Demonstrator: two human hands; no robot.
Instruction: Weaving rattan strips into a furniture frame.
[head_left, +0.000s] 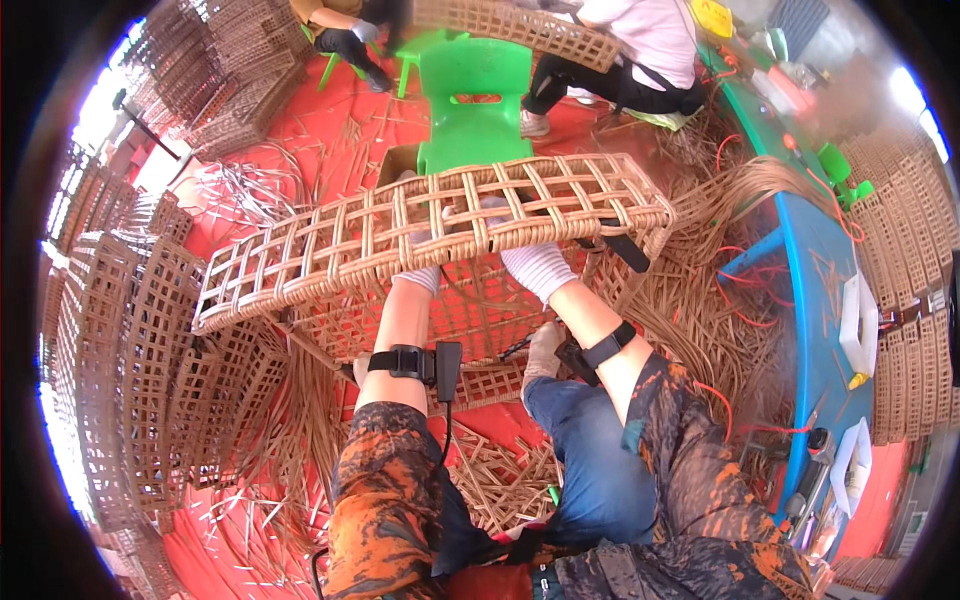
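A tan woven wicker basket frame (352,232) with an open lattice lies across in front of me, above my feet. Its long lattice side tilts up, left end lower than the right. My left hand (424,274), in a pale glove, reaches in under the near rim, with its fingers behind the lattice. My right hand (532,264), in a striped white glove, reaches under the same rim to the right. The strips cover its fingers. Whether either hand grips a strip cannot be made out. A dark flat piece (626,252) sticks out at the basket's right end.
Stacked wicker panels (140,360) stand at left. Loose strips (690,310) heap at right, beside a blue table (815,330). A green chair (475,95) stands beyond the basket. Two people work farther back, one holding a woven panel (520,30). Cut strip pieces (500,480) litter the red floor.
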